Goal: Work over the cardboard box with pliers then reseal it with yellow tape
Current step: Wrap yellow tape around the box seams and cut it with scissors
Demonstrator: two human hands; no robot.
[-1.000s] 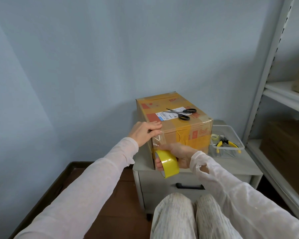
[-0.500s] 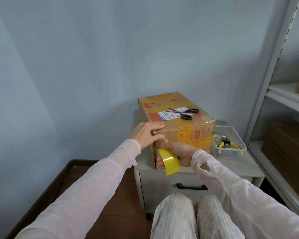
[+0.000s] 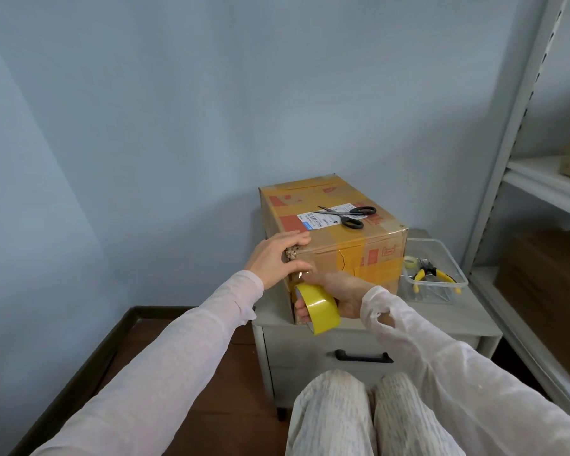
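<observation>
The box (image 3: 343, 240) sits on a cabinet (image 3: 441, 324). Its long way runs from the person back toward the wall, and a short end faces the person. Cardboard is stiff but light. The box's near left top corner looks torn and soft, so I think it may squash if pushed hard. A good place to hold it is flat on the top and the end, close to that corner.

The left hand (image 3: 273, 258) does this. Its fingers lie on top of the box and its thumb presses the near end. The right hand (image 3: 343, 292) is clamped round the tape (image 3: 320, 307), low by the box's near left edge, just under the left hand. The roll stands on its rim and its hole points left.

Tape is light and sticky, and a thin strip can twist, so it likely needs a slow, straight pull.

Scissors (image 3: 349, 216) lie on top of the box. The pliers (image 3: 433, 274) lie in a tub (image 3: 458, 284) just right of the box.
</observation>
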